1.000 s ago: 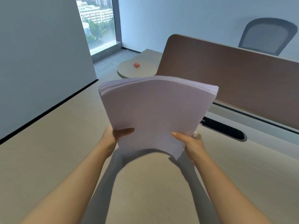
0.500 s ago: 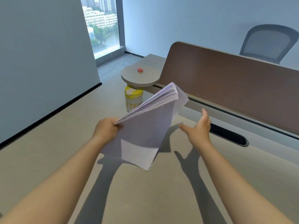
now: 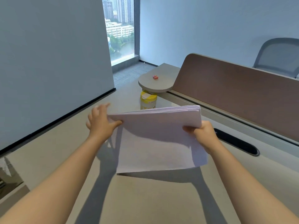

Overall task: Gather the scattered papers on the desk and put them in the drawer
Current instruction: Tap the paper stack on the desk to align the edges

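Observation:
A thick stack of white papers (image 3: 155, 139) stands on its lower edge on the beige desk (image 3: 145, 199), tilted toward me. My right hand (image 3: 203, 135) grips the stack's upper right corner, thumb on the near face. My left hand (image 3: 101, 122) is at the upper left corner, thumb on the near face and fingers spread behind the edge; it is blurred. No drawer shows in this view.
A yellow-lidded canister (image 3: 148, 100) stands on the desk behind the papers. A brown divider panel (image 3: 234, 94) runs along the right, with a black cable slot (image 3: 236, 141) before it. A round shelf (image 3: 155, 83) carries small red items (image 3: 155, 77). A grey wall (image 3: 48, 62) borders the left.
The stack went from both hands to the left hand alone, swung edge-on, and now both hands are on its top corners with it facing me, lower edge on the desk.

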`<state>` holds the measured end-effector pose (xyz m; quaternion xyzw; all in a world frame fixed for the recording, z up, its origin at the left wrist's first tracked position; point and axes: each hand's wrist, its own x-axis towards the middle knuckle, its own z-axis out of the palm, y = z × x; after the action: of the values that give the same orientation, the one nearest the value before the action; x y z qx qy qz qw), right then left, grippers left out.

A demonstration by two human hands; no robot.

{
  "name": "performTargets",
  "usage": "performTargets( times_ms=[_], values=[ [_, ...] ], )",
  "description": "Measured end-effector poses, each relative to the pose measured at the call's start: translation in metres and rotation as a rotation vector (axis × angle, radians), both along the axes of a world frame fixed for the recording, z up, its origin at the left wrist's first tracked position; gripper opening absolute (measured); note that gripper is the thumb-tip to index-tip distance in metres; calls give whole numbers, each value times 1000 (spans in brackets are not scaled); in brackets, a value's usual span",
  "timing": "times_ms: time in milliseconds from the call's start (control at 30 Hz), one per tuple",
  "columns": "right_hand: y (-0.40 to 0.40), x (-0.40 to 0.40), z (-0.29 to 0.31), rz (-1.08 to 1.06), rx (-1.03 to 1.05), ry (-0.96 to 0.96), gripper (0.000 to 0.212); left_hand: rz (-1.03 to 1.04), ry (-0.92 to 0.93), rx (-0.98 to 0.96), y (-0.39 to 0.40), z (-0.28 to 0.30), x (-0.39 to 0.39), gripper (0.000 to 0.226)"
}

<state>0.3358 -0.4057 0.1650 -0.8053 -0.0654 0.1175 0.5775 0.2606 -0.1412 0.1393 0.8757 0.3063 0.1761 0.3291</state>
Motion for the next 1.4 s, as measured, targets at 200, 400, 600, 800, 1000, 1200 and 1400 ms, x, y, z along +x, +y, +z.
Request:
performTargets(
  times_ms=[200,400,600,800,1000,1200,1400],
  values=[
    [1,-1,0,-37,84,108,10,50,-330,-1004,12,-10,-14,17],
    [11,-2,-2,-58,27,88,13,-20,-444,-834,7,8,-7,30],
    [16,1,4,-83,184,-10,12,-90,-562,-751,-1,21,2,31],
    [7,6,-23,-75,110,9,14,-105,-383,-740,-1,-13,3,24],
    [13,15,-32,-100,115,1,12,-36,-339,-661,1,-26,17,37],
    [27,21,-20,-203,160,-132,16,8,-444,-649,-6,-12,30,31],
    [17,22,-54,-150,-8,61,19,-47,-242,-662,-5,-40,23,47]
  ],
)
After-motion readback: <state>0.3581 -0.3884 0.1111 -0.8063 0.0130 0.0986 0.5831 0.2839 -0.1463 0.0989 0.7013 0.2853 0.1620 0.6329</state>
